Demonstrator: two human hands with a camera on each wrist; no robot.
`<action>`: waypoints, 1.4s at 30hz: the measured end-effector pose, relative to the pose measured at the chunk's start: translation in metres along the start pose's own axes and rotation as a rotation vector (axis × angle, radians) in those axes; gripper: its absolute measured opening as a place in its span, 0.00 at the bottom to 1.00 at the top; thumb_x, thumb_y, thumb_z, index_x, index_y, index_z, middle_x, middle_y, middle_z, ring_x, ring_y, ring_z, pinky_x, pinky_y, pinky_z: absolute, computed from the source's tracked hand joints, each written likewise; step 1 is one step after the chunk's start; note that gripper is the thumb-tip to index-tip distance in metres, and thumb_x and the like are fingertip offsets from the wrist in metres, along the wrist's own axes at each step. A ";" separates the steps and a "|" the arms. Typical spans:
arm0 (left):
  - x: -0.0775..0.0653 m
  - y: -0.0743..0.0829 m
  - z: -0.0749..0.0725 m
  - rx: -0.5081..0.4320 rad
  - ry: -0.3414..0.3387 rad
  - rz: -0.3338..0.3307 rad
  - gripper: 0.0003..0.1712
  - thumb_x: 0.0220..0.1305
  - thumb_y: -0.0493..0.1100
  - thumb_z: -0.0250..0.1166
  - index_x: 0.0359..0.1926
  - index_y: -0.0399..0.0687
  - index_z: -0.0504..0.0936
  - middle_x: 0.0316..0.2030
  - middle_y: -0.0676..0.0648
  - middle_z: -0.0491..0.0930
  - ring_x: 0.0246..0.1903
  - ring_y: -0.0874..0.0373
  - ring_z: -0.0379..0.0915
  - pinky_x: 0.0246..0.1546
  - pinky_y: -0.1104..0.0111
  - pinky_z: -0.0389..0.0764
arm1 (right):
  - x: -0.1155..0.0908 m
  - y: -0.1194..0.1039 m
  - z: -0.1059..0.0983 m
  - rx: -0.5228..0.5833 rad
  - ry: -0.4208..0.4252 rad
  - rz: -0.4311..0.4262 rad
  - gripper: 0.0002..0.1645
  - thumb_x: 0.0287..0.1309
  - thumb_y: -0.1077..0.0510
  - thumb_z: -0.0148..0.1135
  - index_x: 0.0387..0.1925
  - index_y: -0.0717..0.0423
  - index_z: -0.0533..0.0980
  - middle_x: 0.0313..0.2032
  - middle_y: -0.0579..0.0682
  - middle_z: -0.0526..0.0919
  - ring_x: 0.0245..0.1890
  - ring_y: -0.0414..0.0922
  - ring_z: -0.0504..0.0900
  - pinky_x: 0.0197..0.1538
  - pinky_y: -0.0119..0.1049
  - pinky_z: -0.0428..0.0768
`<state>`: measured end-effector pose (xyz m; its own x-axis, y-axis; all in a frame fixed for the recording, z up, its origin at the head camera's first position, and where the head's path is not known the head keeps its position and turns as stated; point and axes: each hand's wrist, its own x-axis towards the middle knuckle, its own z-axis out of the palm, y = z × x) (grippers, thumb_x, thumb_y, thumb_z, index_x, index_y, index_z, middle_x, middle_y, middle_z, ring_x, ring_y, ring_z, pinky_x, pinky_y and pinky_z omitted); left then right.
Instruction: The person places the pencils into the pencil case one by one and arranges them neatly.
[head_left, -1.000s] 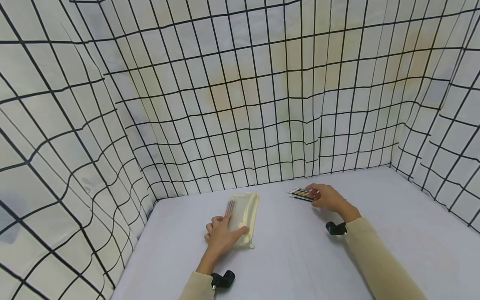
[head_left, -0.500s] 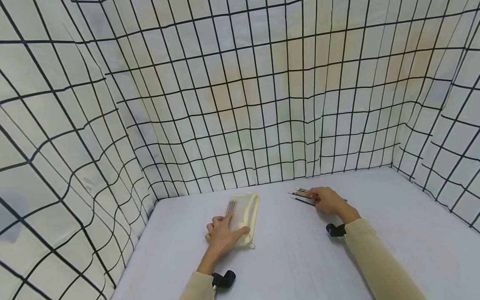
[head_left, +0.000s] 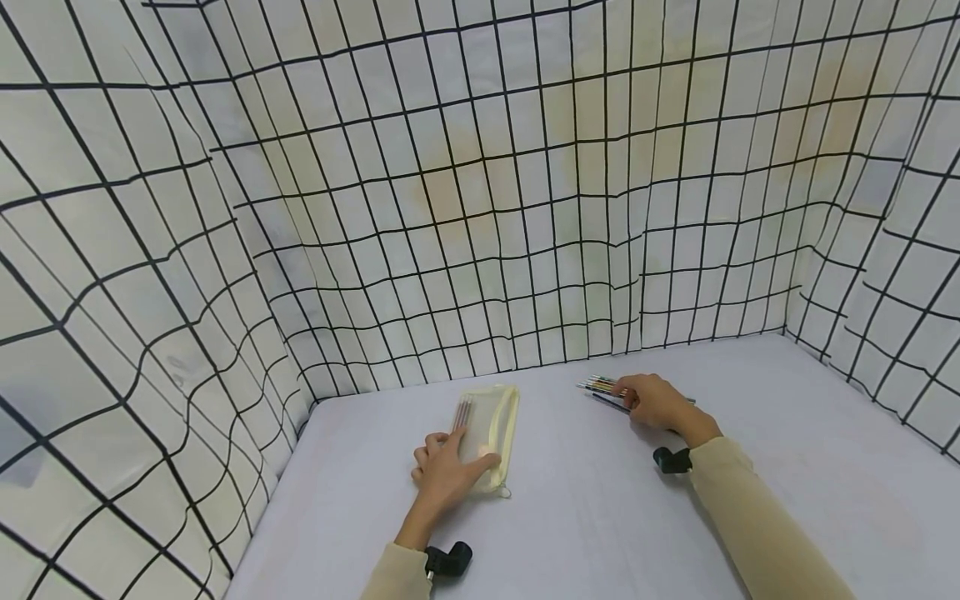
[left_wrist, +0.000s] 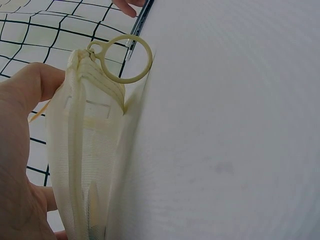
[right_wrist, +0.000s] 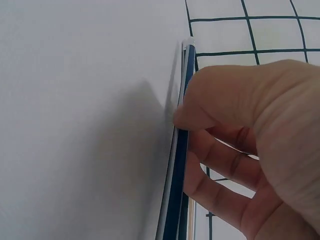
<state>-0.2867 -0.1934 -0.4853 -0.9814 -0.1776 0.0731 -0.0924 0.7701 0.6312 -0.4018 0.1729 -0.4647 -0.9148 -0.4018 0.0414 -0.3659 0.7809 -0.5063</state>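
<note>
A pale yellow see-through mesh pencil pouch [head_left: 486, 417] lies on the table, with several pinkish pencils [head_left: 463, 412] inside along its left side. My left hand [head_left: 442, 473] grips its near part, fingers at the left edge and thumb across toward the zipper. The left wrist view shows the zipper's ring pull [left_wrist: 128, 59] at the pouch's corner. Further right, my right hand [head_left: 654, 402] curls over a small bunch of pencils [head_left: 600, 383]. In the right wrist view its thumb and fingers pinch a dark blue pencil [right_wrist: 176, 165] with a pale stripe. Part of the bunch is hidden under the hand.
A white cloth covers the table [head_left: 570, 517]. Black-gridded white sheets [head_left: 480, 217] hang behind it and at both sides. A small black camera [head_left: 450, 558] sits at the left wrist and another camera [head_left: 671, 459] at the right.
The right hand's fingers have drawn in on the pencils, and the nearest dark pencil has swung to a steeper slant. The left hand and the pouch stay nearly where they were.
</note>
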 end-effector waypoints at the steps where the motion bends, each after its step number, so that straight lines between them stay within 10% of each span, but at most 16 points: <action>1: 0.000 0.000 0.000 -0.001 0.000 0.000 0.52 0.49 0.70 0.70 0.73 0.54 0.70 0.66 0.36 0.63 0.63 0.37 0.53 0.52 0.44 0.59 | 0.000 0.000 0.000 0.001 0.003 0.002 0.27 0.52 0.74 0.61 0.55 0.57 0.80 0.42 0.53 0.84 0.39 0.47 0.78 0.44 0.43 0.78; 23: 0.000 0.000 0.000 -0.009 0.009 0.010 0.52 0.49 0.70 0.70 0.73 0.53 0.71 0.65 0.37 0.62 0.62 0.38 0.54 0.51 0.45 0.58 | 0.002 -0.004 -0.007 0.192 0.060 -0.004 0.27 0.52 0.70 0.63 0.56 0.63 0.80 0.43 0.55 0.83 0.43 0.50 0.79 0.39 0.38 0.79; 42: -0.001 0.001 -0.001 0.000 0.004 0.007 0.53 0.49 0.70 0.70 0.73 0.53 0.70 0.65 0.37 0.63 0.61 0.38 0.54 0.50 0.45 0.58 | 0.000 -0.017 -0.006 0.446 0.061 0.151 0.27 0.61 0.66 0.62 0.63 0.65 0.74 0.49 0.60 0.79 0.42 0.49 0.79 0.41 0.40 0.85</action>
<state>-0.2857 -0.1926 -0.4840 -0.9813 -0.1748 0.0801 -0.0859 0.7713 0.6307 -0.3968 0.1625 -0.4506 -0.9654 -0.2602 -0.0173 -0.1311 0.5417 -0.8303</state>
